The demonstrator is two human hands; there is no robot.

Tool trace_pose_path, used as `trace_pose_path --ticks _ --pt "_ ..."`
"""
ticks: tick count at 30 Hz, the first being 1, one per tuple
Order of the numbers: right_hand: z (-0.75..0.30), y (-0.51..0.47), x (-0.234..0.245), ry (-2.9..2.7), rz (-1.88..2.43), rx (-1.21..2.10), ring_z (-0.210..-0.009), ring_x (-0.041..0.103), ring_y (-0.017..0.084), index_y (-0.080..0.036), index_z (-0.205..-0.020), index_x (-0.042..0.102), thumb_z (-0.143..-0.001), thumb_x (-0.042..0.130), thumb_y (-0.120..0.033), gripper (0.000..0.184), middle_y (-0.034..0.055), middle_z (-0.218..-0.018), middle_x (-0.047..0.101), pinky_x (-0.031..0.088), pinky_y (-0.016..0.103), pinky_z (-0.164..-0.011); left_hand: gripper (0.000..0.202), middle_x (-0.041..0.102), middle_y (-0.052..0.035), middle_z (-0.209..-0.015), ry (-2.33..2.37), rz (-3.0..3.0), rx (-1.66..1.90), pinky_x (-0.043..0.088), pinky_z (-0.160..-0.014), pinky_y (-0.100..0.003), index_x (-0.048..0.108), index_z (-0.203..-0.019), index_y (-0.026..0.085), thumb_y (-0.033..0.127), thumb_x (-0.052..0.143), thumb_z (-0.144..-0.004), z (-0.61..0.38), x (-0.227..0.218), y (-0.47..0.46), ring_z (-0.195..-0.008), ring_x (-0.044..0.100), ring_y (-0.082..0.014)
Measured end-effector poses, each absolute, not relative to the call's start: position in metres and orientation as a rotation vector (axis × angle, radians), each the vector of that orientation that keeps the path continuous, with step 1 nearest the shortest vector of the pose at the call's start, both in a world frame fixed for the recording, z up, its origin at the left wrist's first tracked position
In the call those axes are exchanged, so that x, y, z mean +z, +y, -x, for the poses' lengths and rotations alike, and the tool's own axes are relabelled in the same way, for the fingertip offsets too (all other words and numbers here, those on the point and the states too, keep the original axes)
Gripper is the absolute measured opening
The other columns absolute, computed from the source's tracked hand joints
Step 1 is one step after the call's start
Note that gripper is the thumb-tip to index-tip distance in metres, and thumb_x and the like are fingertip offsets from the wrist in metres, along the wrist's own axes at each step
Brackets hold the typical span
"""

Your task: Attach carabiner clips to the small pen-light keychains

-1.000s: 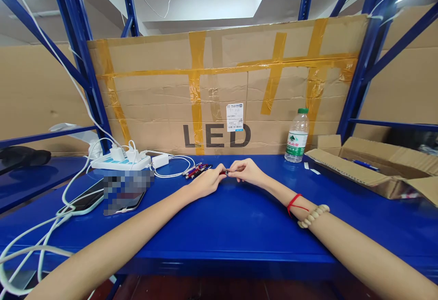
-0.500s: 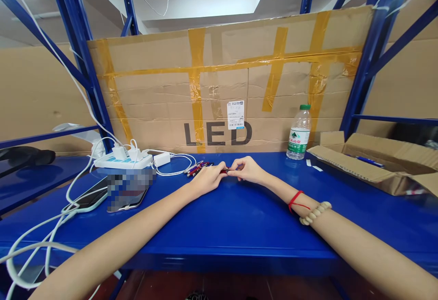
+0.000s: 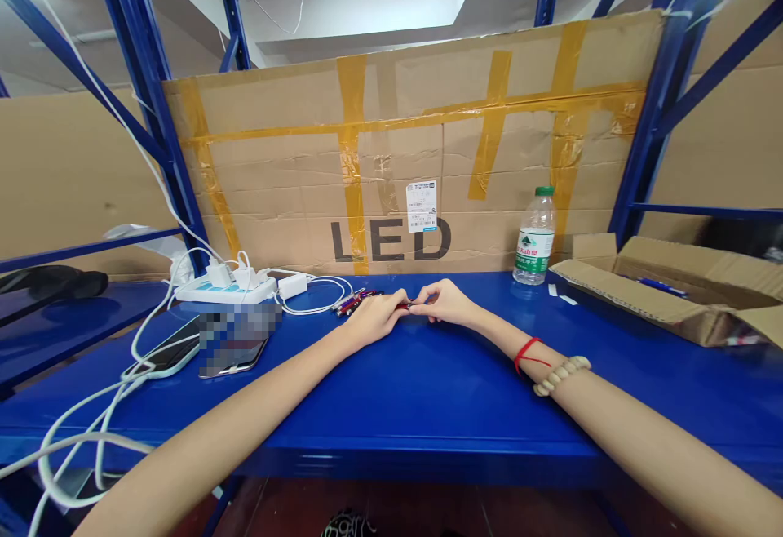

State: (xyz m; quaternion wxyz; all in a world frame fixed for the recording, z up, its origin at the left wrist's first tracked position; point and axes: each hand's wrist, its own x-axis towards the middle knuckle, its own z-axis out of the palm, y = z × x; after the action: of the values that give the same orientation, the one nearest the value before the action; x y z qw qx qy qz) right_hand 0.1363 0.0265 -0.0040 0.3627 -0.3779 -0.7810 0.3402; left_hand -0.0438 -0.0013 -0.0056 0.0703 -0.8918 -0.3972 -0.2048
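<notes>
Before a taped cardboard panel (image 3: 281, 186) stretched a blue tabletop (image 3: 428, 394), where the left hand (image 3: 380, 317) and right hand (image 3: 446, 303) nearly met, fingers curled. Pens (image 3: 351, 304) lay bunched just beside the left hand. Pinched between both hands, a slim red object (image 3: 404, 305) ran left to right, its left end hidden.

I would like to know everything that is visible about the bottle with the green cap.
The bottle looks like clear, ribless-shouldered plastic, with its green cap on. A white and green label with red lettering and a dark green mark wraps its middle. It stands upright on the blue shelf, in front of the cardboard panel and left of the open box. Whether it touches the panel, and how full it is, I cannot tell.
</notes>
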Motion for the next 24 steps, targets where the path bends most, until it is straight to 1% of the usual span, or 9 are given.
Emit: trace_pose_path --ticks 9,13,15,19,24 --pt "-0.1393 0.0349 -0.0080 -2.015 0.933 0.893 -0.040 0.046 0.006 -0.012 -0.063 0.062 -0.055 0.071 -0.042 0.033 -0.0001 -0.053 0.057 0.037 0.018 -0.038 0.016 0.063 -0.0010 -0.094 -1.224 2.700 -0.567 0.044 -0.067 -0.026 0.041 -0.097 0.023 0.032 0.029 -0.090 0.0442 -0.0025 -0.0025 -0.085 0.060 -0.0180" --pt "-0.1389 0.0359 -0.0105 -1.998 0.945 0.882 -0.040 0.046 0.006 -0.012 -0.066 0.063 -0.057 0.070 -0.045 0.035 0.0004 -0.055 0.058 0.035 0.018 -0.037 0.017 0.062 -0.0013 -0.094 -1.266 2.700 -0.567 0.044 -0.068 -0.026 0.041 -0.099 0.023 0.032 0.029 -0.090 0.0439 -0.0016 -0.0033 -0.085 0.060 -0.0180" --pt "-0.1383 0.0346 -0.0110 -1.999 0.956 0.891 -0.040 0.046 0.006 -0.011 -0.068 0.064 -0.058 0.069 -0.046 0.036 0.0002 -0.054 0.057 0.035 0.018 -0.037 0.017 0.062 -0.0015 -0.094 -1.272 2.695 -0.564 0.044 -0.069 -0.027 0.041 -0.099 0.023 0.032 0.028 -0.090 0.0437 -0.0016 -0.0033 -0.085 0.060 -0.0183" --pt "-0.1366 0.0307 -0.0112 -1.987 0.983 0.923 -0.040 0.044 0.006 -0.012 -0.069 0.063 -0.061 0.066 -0.047 0.036 -0.0025 -0.047 0.051 0.035 0.017 -0.038 0.018 0.062 -0.0018 -0.093 -1.280 2.691 -0.565 0.044 -0.070 -0.027 0.041 -0.098 0.023 0.033 0.028 -0.091 0.0435 -0.0017 -0.0028 -0.085 0.060 -0.0185" --pt "-0.1348 0.0295 -0.0114 -1.958 0.953 0.942 -0.041 0.045 0.005 -0.013 -0.064 0.059 -0.064 0.063 -0.050 0.037 -0.0023 -0.051 0.051 0.034 0.017 -0.038 0.018 0.062 -0.0011 -0.086 -1.318 2.685 -0.542 0.043 -0.065 -0.026 0.041 -0.096 0.023 0.034 0.026 -0.091 0.0426 -0.0012 -0.0022 -0.079 0.060 -0.0181"
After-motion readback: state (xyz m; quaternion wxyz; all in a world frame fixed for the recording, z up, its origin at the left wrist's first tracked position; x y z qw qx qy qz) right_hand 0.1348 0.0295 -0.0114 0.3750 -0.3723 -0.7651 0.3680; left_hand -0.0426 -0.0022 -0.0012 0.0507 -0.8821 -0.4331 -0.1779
